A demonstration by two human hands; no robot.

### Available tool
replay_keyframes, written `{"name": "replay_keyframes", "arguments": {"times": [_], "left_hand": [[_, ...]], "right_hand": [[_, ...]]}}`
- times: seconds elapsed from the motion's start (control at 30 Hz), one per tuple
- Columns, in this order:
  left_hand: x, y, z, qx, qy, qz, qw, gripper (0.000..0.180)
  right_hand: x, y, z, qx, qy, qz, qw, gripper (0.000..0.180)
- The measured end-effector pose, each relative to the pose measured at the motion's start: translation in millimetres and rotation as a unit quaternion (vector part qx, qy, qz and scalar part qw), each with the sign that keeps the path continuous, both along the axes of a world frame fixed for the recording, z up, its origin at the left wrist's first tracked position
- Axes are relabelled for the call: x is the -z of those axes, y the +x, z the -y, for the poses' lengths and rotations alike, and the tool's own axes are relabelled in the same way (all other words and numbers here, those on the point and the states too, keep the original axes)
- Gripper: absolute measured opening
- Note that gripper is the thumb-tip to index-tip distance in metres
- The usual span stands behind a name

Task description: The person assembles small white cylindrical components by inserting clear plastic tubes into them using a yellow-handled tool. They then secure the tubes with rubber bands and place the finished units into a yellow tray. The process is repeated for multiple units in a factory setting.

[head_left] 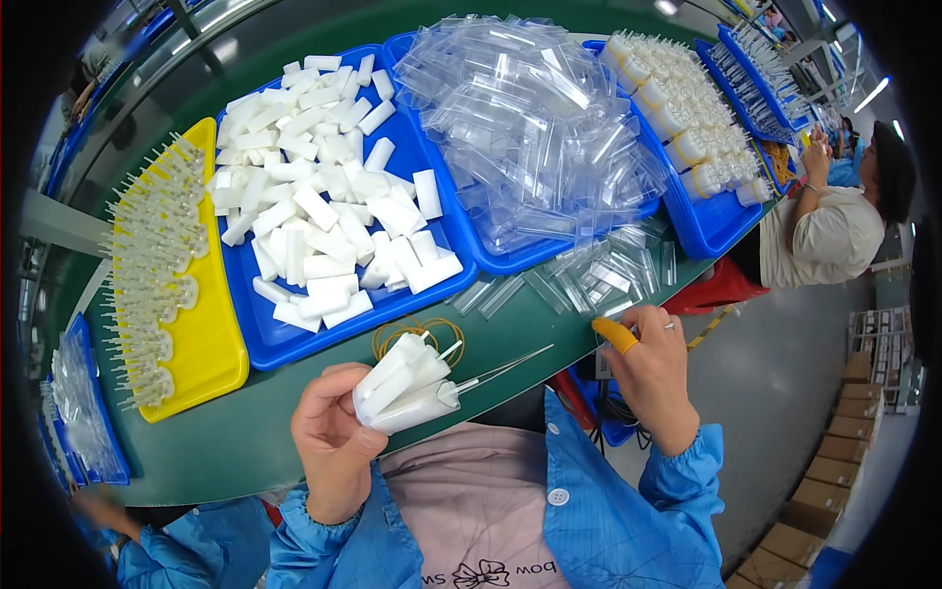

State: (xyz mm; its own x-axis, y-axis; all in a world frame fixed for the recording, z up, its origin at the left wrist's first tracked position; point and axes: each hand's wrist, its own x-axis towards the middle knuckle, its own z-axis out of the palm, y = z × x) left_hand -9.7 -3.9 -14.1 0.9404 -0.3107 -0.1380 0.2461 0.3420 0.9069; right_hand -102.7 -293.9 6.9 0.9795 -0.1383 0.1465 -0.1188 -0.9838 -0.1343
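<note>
My left hand (pixel 339 432) is closed around a bundle of white foam blocks (pixel 407 386), held above the front of the green table. Thin pale rods (pixel 505 368) stick out of the bundle to the right, and a clear edge shows around its lower end. To the right of the rod tips, apart from the bundle, is my right hand (pixel 653 368). Its fingers are curled in, and one wears a yellow finger cot (pixel 615 335). Whatever those fingers may hold is hidden. Behind the bundle, yellowish rubber bands (pixel 391 337) lie on the table.
A blue tray (pixel 446 260) holds loose foam blocks; another blue tray (pixel 510 260) is heaped with clear plastic sleeves (pixel 530 118). Loose sleeves (pixel 608 270) lie before it. A yellow tray (pixel 218 334) carries white stemmed parts, and a right-hand blue tray (pixel 721 231) white bundles. A co-worker (pixel 824 226) sits at right.
</note>
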Motion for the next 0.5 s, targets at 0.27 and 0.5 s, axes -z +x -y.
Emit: {"name": "replay_keyframes", "arguments": {"times": [0.27,0.5], "left_hand": [[1.4,-1.9,0.8,-0.005,-0.013,-0.011,1.0,0.056],[-4.2,-6.6,13.8,0.127,0.063,0.12,0.983,0.064]], "right_hand": [[-6.8,-4.3,-1.8,0.03,0.273,0.147,0.95,0.028],[-13.5,22.8,-48.7,0.018,0.727,0.253,0.638,0.037]]}}
